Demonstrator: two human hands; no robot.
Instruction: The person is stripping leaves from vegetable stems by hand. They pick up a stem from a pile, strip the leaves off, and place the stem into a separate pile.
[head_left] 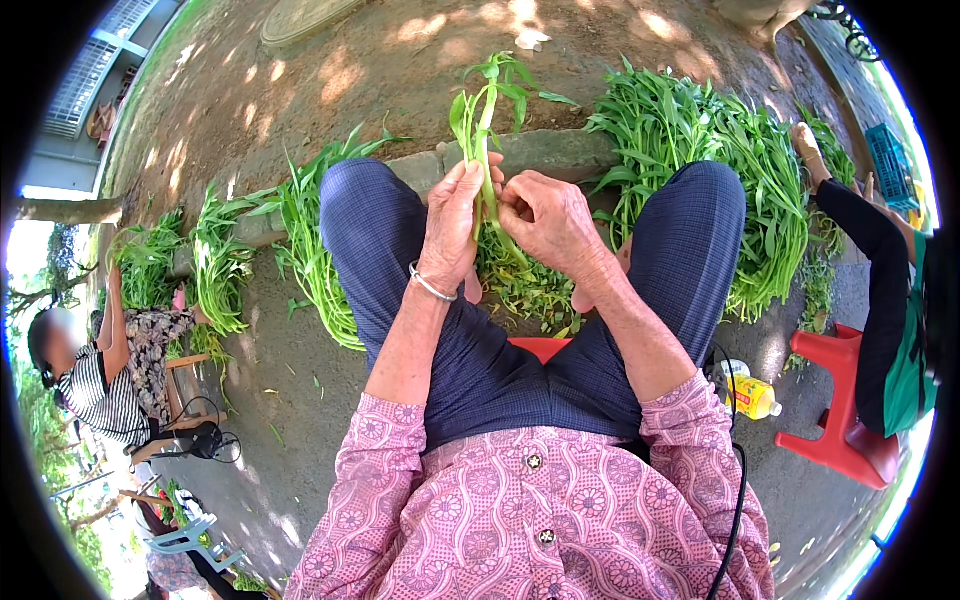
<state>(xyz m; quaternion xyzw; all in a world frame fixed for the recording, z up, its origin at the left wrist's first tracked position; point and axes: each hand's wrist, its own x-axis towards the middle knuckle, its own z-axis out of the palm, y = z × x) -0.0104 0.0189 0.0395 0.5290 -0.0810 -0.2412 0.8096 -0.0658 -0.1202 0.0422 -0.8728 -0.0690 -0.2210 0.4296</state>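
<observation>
Upright between my knees stands a stalk of leafy greens (489, 112), pale green below with narrow leaves at its top. My left hand (457, 215) is closed round its lower stem, thumb on top, with a silver bangle at the wrist. Close beside it, my right hand (556, 222) has its fingers curled in a pinch at the stem's lower part. What lies between those right fingertips is partly hidden, but a stem passes there. Beneath both hands lies a heap of plucked leaves and bits (535, 295) on the ground.
A large pile of greens (690, 140) lies by my right knee, a smaller bunch (318, 240) by my left. A yellow-labelled bottle (752, 396) stands at right, near a red stool (835, 400) with a seated person. Another person (110, 370) sits at left beside more greens. Low stone kerb (550, 152) ahead.
</observation>
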